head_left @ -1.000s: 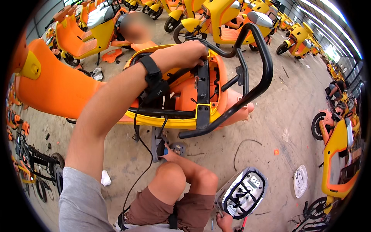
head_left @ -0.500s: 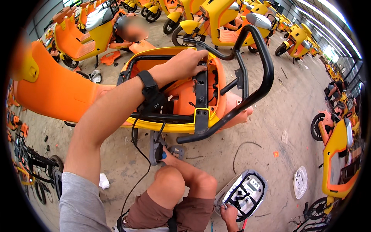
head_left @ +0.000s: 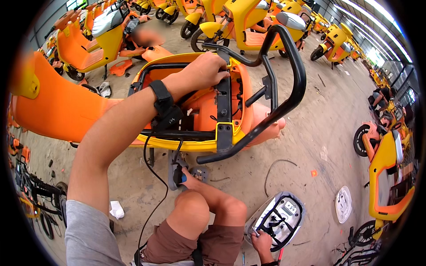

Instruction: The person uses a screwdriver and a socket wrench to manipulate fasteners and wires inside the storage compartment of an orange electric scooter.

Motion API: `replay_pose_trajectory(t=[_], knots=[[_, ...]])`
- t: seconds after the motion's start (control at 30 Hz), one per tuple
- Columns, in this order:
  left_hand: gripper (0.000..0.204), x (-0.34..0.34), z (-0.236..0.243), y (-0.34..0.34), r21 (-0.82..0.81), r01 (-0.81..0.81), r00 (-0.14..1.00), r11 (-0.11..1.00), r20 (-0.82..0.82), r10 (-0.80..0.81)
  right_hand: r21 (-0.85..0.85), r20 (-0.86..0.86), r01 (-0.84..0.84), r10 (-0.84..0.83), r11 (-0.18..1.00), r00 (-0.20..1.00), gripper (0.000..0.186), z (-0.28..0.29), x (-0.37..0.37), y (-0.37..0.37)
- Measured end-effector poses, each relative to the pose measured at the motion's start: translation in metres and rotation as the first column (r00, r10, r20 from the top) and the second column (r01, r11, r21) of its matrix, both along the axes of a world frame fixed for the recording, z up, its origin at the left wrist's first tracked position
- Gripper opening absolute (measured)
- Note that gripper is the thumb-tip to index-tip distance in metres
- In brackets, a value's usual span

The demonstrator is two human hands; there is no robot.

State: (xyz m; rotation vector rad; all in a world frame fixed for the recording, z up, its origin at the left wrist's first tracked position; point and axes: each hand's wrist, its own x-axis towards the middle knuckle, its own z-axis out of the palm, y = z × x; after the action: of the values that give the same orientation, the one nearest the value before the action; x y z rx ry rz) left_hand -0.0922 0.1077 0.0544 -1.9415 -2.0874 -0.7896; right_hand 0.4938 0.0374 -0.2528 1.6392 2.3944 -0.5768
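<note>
My left hand (head_left: pixel 203 71) reaches across the opened rear body of an orange and yellow scooter (head_left: pixel 120 106). Its fingers curl closed at the far part of a black metal crossbar (head_left: pixel 223 99); whatever they may grip is hidden. My right hand (head_left: pixel 262 241) is low at the right, closed around a small, thin grey metal tool (head_left: pixel 255 232) whose kind I cannot make out. That hand is at the edge of an upturned scooter seat (head_left: pixel 290 207), white inside with a black frame, which lies on the floor.
A black tubular rack (head_left: pixel 298 75) juts from the scooter's rear. From my left wrist's black device a cable (head_left: pixel 165 177) hangs toward my lap. A white oval cover (head_left: pixel 343 205) lies right. Parked scooters (head_left: pixel 248 26) stand behind; another person (head_left: pixel 380 98) is far right.
The whole view has shifted slightly, so the scooter sits a little farther left in it. My left hand stays at the crossbar, and my right hand stays by the seat.
</note>
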Motion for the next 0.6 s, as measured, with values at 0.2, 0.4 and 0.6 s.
replay_pose_trajectory(t=[0.2, 0.4, 0.6], knots=[[0.025, 0.01, -0.003, 0.0, 0.048, -0.108, 0.989, 0.993, 0.11, 0.103, 0.027, 0.033, -0.007, 0.006, 1.0, 0.999, 0.033, 0.002, -0.006, -0.007], [0.023, 0.005, -0.008, 0.0, 0.105, -0.026, 0.995, 0.994, 0.102, 0.016, 0.031, 0.034, 0.03, -0.032, 0.999, 0.999, 0.031, 0.003, -0.007, -0.007], [0.022, 0.002, -0.002, -0.005, 0.054, 0.057, 0.994, 0.997, 0.091, -0.062, 0.028, 0.024, 0.06, -0.061, 0.998, 0.998, 0.03, -0.003, -0.002, -0.004]])
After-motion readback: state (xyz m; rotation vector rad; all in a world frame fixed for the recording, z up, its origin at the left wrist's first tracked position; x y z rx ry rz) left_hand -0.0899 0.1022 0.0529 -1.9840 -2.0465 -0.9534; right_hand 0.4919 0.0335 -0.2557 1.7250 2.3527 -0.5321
